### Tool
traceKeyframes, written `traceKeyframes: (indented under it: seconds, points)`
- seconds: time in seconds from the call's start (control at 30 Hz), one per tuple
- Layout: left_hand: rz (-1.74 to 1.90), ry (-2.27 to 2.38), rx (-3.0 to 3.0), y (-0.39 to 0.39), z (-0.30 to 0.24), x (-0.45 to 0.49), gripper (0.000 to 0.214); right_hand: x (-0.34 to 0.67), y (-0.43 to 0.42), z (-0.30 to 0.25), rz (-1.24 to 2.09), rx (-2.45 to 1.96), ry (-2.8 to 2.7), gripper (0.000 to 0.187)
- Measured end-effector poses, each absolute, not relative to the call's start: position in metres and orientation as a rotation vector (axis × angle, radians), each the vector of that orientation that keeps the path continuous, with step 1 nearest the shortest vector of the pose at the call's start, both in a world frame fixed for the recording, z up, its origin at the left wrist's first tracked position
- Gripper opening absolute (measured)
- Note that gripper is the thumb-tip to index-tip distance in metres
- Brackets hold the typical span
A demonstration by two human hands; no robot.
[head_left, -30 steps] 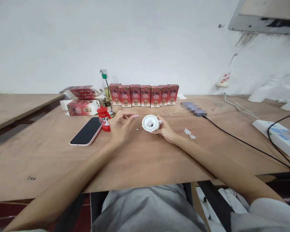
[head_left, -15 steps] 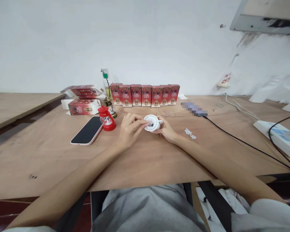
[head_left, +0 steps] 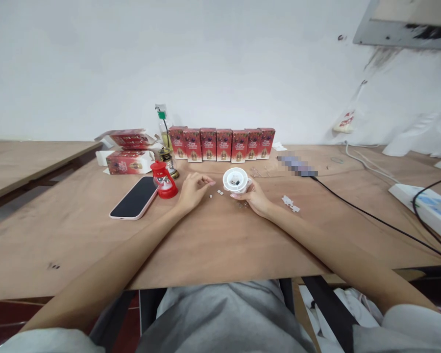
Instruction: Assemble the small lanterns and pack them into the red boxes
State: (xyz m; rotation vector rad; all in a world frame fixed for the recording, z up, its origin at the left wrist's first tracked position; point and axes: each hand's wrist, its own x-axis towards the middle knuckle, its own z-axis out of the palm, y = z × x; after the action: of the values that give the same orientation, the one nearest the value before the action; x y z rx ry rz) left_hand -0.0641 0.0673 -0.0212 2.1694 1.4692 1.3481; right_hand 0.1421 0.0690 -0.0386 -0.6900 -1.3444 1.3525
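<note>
My right hand [head_left: 253, 197] holds a round white lantern base [head_left: 235, 180] with its underside up, so the battery bay shows. My left hand [head_left: 193, 189] rests on the wooden table [head_left: 213, 240] just left of it, fingers curled and pinched; whether anything is between the fingertips is too small to tell. Several small button cells [head_left: 216, 193] lie on the table between the two hands. A small red lantern [head_left: 163, 180] stands left of my left hand, with a black phone [head_left: 134, 197] lying flat beside it.
A row of red boxes [head_left: 222, 144] stands at the back by the wall, with flattened red boxes [head_left: 127, 156] to the left. A black cable [head_left: 371, 215] crosses the right side toward a white power strip [head_left: 424, 208]. Small white plastic bits [head_left: 290, 203] lie right of my right hand.
My left hand has drawn back from the white base and now sits left of it. Button cells now lie on the table between the hands. The base is raised slightly and turned more toward me.
</note>
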Motion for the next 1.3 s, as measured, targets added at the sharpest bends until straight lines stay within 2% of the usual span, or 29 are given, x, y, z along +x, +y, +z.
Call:
traceKeyframes:
  seconds: [0.17,0.33,0.8,0.93,1.13,1.2,1.3]
  points:
    - [0.997,1.462,2.034,0.082,-0.03,-0.066,0.032,0.141,0.068,-0.036,1.327,-0.691,-1.363,0.056]
    - [0.958,1.442,1.946,0.088,-0.036,-0.064,0.042,0.141,0.069,-0.036,1.306,-0.688,-1.37,0.056]
    - [0.826,1.561,2.035,0.084,-0.03,-0.058,0.033,0.143,0.068,-0.036,1.347,-0.72,-1.344,0.056]
    - [1.08,1.451,1.982,0.08,-0.024,-0.061,0.031,0.142,0.067,-0.036,1.363,-0.719,-1.354,0.055]
    - [1.918,1.32,1.934,0.051,0.01,-0.059,0.02,0.142,0.066,-0.033,1.331,-0.69,-1.402,0.051]
    - [2.031,1.248,2.105,0.039,0.017,-0.054,0.015,0.142,0.065,-0.032,1.321,-0.696,-1.415,0.053]
    - [1.988,1.099,2.402,0.027,0.016,-0.046,0.007,0.142,0.064,-0.031,1.309,-0.715,-1.433,0.056]
